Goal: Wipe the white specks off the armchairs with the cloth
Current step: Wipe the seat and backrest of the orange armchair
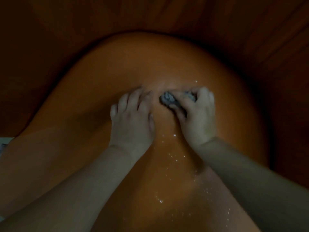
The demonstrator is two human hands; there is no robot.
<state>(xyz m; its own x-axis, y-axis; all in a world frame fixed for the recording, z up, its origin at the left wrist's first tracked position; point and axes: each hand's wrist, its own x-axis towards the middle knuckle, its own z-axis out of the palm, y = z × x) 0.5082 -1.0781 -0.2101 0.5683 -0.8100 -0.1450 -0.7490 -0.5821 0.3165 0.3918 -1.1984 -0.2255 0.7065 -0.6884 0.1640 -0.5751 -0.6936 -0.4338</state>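
A: Forearms nearest, both reaching far over the orange armchair (93,84) cushion. White specks (173,158) scattered between the wrists, more near; one lone speck far of the right hand.

B: Hands?

A: Right hand (198,113) clamped round the bunched grey cloth (168,98), pressing it into the cushion. Left hand (132,118) flat just beside it, fingers spread, bracing.

B: Advice for the wipe?

A: Likely best to drag near in one direction, cloth flat, herding specks off the edge. Dim light; check again.
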